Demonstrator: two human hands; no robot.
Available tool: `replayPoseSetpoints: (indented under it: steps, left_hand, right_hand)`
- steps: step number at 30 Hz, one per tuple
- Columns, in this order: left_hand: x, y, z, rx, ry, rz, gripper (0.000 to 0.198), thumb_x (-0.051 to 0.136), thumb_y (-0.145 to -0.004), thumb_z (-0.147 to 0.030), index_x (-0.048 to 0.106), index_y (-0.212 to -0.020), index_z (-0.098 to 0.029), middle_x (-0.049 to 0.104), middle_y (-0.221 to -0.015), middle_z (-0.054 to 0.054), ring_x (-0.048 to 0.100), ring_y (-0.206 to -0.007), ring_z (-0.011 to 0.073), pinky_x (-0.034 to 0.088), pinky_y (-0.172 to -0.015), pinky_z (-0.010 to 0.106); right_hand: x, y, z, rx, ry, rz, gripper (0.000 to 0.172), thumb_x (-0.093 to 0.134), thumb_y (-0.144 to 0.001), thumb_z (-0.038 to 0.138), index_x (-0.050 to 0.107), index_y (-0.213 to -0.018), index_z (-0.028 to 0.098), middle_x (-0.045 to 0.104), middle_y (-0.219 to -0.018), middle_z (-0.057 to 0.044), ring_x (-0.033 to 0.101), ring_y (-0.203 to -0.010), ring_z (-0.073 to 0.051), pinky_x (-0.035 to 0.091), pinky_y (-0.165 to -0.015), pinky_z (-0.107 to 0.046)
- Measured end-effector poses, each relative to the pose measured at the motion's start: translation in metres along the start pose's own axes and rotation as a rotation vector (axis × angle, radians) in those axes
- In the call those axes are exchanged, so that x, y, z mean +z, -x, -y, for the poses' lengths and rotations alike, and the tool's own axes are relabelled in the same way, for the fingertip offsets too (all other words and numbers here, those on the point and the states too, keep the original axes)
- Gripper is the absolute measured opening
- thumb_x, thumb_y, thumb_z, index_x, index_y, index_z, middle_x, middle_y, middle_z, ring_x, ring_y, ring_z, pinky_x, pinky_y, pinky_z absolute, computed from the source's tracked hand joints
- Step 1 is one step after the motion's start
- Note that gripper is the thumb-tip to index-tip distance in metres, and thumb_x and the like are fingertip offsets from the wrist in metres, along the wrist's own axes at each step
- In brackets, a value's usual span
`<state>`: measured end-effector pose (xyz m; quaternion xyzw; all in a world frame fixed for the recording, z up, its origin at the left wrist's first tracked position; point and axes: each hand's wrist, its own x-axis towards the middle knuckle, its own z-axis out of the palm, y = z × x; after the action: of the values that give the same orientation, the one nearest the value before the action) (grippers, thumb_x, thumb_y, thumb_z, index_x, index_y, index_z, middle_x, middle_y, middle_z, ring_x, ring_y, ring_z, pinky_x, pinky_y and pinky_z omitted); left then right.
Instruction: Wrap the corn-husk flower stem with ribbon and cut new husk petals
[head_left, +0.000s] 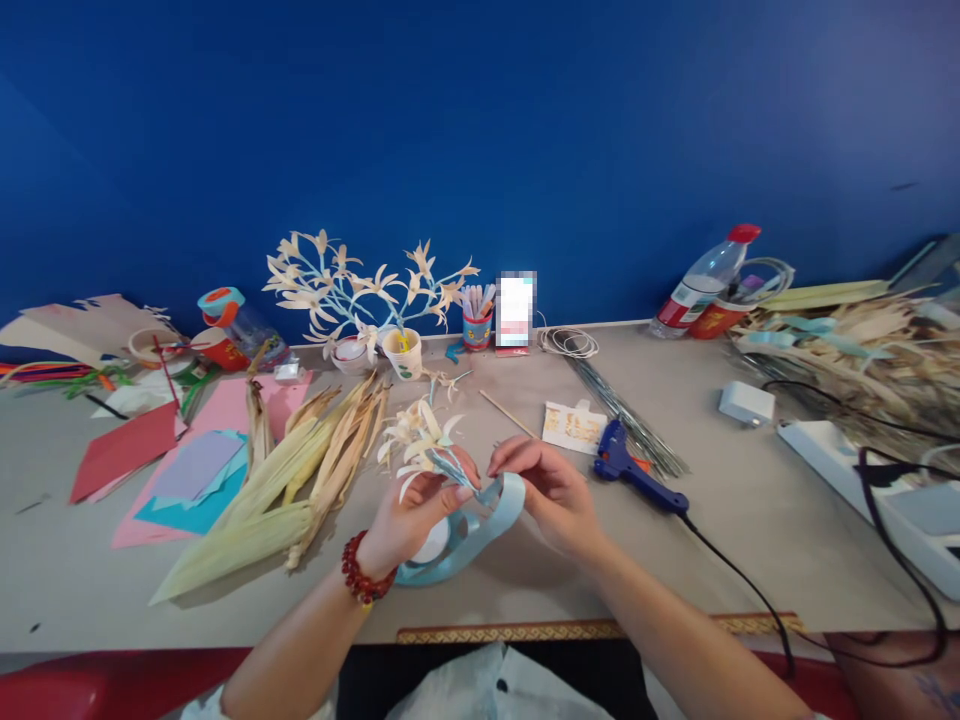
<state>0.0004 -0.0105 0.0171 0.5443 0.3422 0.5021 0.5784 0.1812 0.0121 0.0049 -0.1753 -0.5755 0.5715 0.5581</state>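
Note:
My left hand point(420, 515), with a red bead bracelet point(366, 570) at the wrist, is closed on the stems of a bunch of cream corn-husk flowers point(420, 437). The blossoms point up and to the left. Beside it, my right hand point(553, 497) pinches a light blue ribbon point(511, 500) close to the stem ends. From there the ribbon loops down to the tabletop under my left hand, where a white round core point(433, 541) shows. Whether the ribbon is wrapped round the stems at the fingertips is hard to see.
Corn husks point(277, 485) and coloured paper point(196, 468) lie at left. A blue glue gun point(637, 472) with its cord, wire stems point(626, 410) and a power strip point(877, 495) are at right. Finished flowers in a white cup point(403, 358), a phone point(516, 312) and a bottle point(701, 283) stand behind.

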Motion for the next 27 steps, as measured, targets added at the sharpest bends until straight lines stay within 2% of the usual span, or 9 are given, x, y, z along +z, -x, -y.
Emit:
replayPoseSetpoints:
  steps: [7,13,17,22,27]
  left_hand:
    - [0.001,-0.001,0.002,-0.012,0.171,0.034,0.011,0.067,-0.081,-0.025,0.068,-0.080,-0.015,0.056,-0.082,0.004,0.054,-0.078,0.0169,0.044,-0.071,0.029]
    - [0.002,-0.003,0.004,-0.060,0.276,0.035,0.011,0.071,-0.078,-0.026,0.070,-0.078,-0.015,0.057,-0.079,0.003,0.054,-0.075,0.0159,0.043,-0.070,0.029]
    - [0.003,-0.004,0.005,-0.031,0.251,-0.003,0.012,0.072,-0.077,-0.028,0.071,-0.075,-0.016,0.054,-0.077,0.003,0.052,-0.073,0.0152,0.042,-0.068,0.028]
    - [0.005,-0.003,0.005,0.000,0.193,-0.066,0.016,0.076,-0.072,-0.031,0.072,-0.068,-0.016,0.055,-0.087,0.006,0.051,-0.076,0.0164,0.044,-0.066,0.029]
    - [0.008,-0.005,0.005,0.069,0.104,-0.076,0.023,0.074,-0.074,-0.038,0.070,-0.063,-0.019,0.056,-0.071,0.005,0.053,-0.076,0.0204,0.044,-0.071,0.034]
  right_hand:
    - [0.001,-0.002,-0.009,0.151,-0.080,-0.023,0.016,0.069,-0.084,0.034,0.060,-0.080,0.021,0.061,-0.085,-0.003,0.056,-0.075,-0.016,0.045,-0.066,-0.028]
    - [0.000,-0.002,-0.016,0.204,-0.116,-0.011,0.022,0.070,-0.082,0.038,0.058,-0.078,0.020,0.060,-0.082,-0.003,0.055,-0.072,-0.015,0.046,-0.064,-0.027]
    - [0.002,-0.001,-0.017,0.255,-0.130,-0.014,0.024,0.071,-0.081,0.037,0.058,-0.076,0.018,0.061,-0.080,-0.003,0.055,-0.071,-0.014,0.045,-0.063,-0.026]
    - [0.008,0.003,-0.020,0.379,-0.208,-0.052,0.025,0.076,-0.076,0.035,0.059,-0.077,0.017,0.060,-0.075,0.000,0.053,-0.065,-0.011,0.043,-0.060,-0.022]
    - [0.008,0.004,-0.028,0.451,-0.322,-0.047,0.027,0.079,-0.074,0.033,0.058,-0.075,0.017,0.060,-0.069,0.002,0.053,-0.059,-0.010,0.042,-0.058,-0.021]
